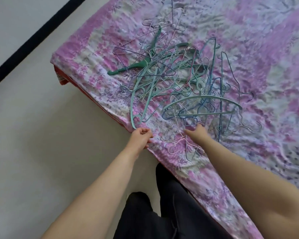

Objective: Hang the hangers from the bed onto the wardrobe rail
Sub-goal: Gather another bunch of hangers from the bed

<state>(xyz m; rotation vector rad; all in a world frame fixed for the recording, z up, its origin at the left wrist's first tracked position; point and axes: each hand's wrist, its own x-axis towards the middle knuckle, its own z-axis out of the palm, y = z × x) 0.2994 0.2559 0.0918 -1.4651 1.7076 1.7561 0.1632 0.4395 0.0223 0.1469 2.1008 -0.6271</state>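
Teal and wire hangers (176,80) — one tangled heap on my bed (248,49). My left hand (141,137) curls shut at the bed edge, pinching what I cannot tell; my right hand (197,131) reaches, fingers loosely spread. Risk — hooks interlock, so lifting one likely drags others off.

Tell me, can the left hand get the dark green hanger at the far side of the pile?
Probably not from here. The left hand is curled at the bed's near edge, and the dark green hanger lies across the tangled pile. Nothing covers it, so leaning further should do.
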